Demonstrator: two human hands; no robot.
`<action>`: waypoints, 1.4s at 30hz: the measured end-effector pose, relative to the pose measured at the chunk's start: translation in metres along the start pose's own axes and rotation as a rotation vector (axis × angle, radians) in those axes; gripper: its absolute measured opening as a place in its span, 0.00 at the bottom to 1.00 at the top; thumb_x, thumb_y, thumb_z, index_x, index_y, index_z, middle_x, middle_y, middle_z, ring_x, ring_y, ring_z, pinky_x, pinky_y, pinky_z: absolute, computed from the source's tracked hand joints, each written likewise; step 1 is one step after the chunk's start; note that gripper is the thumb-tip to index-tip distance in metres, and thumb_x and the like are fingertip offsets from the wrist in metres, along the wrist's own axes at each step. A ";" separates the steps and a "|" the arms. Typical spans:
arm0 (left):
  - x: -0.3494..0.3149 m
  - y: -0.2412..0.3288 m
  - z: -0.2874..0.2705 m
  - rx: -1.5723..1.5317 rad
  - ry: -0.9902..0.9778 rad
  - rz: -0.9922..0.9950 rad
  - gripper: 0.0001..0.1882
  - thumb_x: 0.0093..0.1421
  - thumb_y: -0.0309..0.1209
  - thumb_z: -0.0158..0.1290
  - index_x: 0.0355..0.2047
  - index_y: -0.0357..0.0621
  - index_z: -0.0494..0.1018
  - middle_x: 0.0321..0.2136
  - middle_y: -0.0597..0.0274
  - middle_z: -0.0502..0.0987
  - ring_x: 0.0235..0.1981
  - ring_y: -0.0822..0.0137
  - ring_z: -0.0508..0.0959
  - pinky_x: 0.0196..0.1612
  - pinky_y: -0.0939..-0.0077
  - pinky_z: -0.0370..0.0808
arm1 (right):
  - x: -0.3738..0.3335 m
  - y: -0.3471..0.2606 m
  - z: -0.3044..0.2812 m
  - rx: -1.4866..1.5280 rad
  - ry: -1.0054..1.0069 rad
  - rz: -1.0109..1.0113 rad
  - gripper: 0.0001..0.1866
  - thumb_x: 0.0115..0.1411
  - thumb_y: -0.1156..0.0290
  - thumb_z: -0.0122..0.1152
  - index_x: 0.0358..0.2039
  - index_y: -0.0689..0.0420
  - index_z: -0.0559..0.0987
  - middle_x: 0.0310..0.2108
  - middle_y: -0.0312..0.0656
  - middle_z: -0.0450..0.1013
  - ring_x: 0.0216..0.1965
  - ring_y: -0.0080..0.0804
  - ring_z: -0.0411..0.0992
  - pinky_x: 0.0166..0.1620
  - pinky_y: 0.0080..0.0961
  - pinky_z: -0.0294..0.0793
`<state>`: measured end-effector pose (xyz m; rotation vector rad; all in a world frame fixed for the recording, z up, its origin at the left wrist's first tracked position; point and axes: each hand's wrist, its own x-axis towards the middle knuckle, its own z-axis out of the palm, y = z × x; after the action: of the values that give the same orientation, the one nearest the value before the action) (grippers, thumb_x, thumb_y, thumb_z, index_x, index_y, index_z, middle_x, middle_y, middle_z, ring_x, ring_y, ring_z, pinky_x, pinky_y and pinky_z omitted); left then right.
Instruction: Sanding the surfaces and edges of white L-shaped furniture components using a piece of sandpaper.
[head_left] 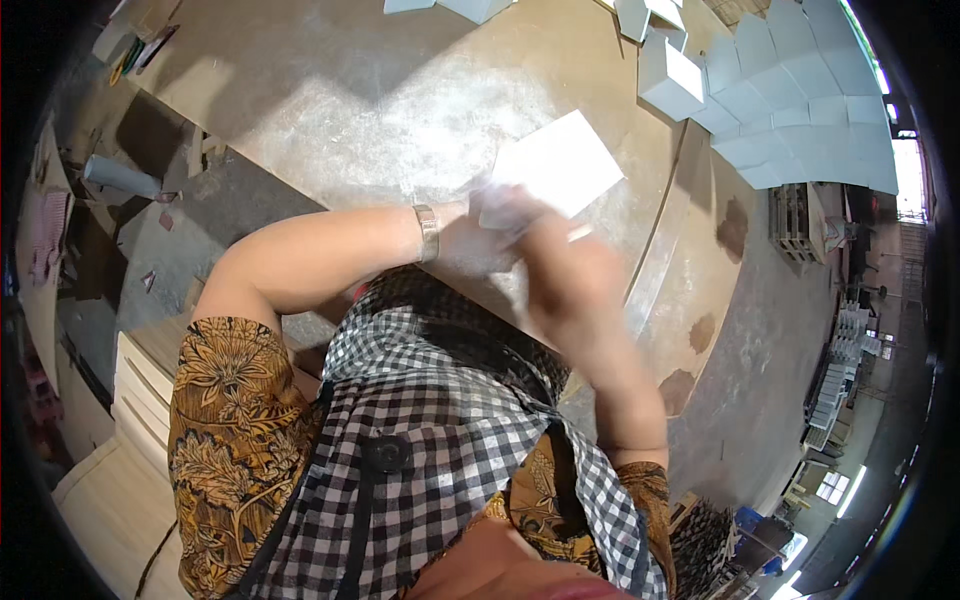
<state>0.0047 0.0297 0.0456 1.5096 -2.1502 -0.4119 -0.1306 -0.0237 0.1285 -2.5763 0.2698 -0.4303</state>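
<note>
Fingers (524, 208) of both hands blurred, bunched close tog. at lower L edge of a white four-sided piece (572, 165); can't tell if they're spread, pressed tog. or pinching it. Piece is over the worktable (300, 85), just beyond the hands, one corner pointing up, another to the R; too bright to tell whether box or flat card. L hand (472, 243) comes in from the L, forearm lying crosswise, w/ a metal-banded watch (428, 232) at the wrist. R hand (572, 268) comes up from lower R, v. blurred, overlapping L hand at the fingers.

Below: person's black-&-white checked apron (420, 365) over a brown-&-black leaf-print top (238, 430).

Tabletop is tan w/ pale scuffs; dark blotches on its R part, past a long straight seam. Far R corner: white box (668, 78), next to a big stack of pale boxes (790, 95). Far L corner of table: a few hand tools (142, 58), too small to ID. On the L, beyond table edge: grey cylinder (120, 176) lying on its side. Lower L: pale wooden seat (110, 500). Bkgd R: concrete floor, stacked wooden frames (792, 224), bright window openings.
</note>
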 end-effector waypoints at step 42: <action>0.051 0.014 -0.029 0.733 -0.388 0.128 0.14 0.51 0.34 0.45 0.33 0.39 0.74 0.36 0.47 0.74 0.41 0.57 0.73 0.47 0.61 0.67 | -0.097 0.058 -0.031 0.080 0.477 0.587 0.14 0.61 0.71 0.47 0.43 0.68 0.68 0.42 0.52 0.71 0.42 0.37 0.71 0.44 0.26 0.69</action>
<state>-0.0050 -0.0123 0.0875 1.7374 -2.8882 0.1801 -0.2377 -0.0613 0.0999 -2.1431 1.1094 -0.7943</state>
